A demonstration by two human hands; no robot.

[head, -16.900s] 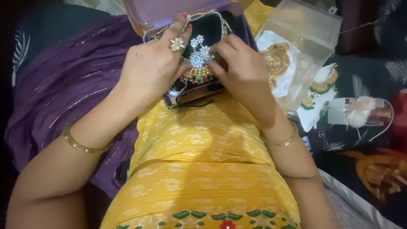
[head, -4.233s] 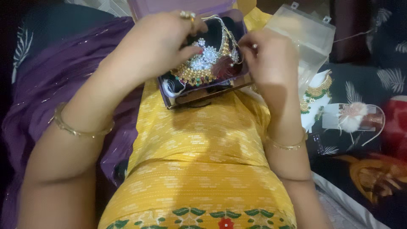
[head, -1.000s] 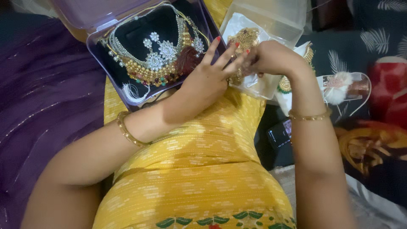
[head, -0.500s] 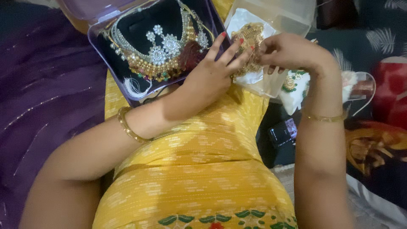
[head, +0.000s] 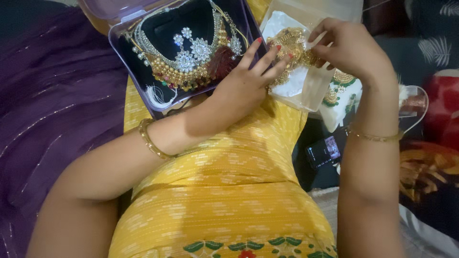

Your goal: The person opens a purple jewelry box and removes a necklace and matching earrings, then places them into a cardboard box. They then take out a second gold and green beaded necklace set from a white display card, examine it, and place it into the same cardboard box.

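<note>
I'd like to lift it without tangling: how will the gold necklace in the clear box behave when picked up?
The gold necklace looks made of many small linked pieces, so it will probably drape limply rather than hold its shape. Its dangling beads may snag on the white liner. Both the left hand and right hand are at it, which suggests it wants two-handed support.

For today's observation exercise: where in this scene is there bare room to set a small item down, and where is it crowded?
Free: the purple cloth left of the purple jewellery box, and the yellow lap fabric between the forearms. Crowded: the clear box where the left hand and right hand handle the gold jewellery, and beyond it the phone.
</note>
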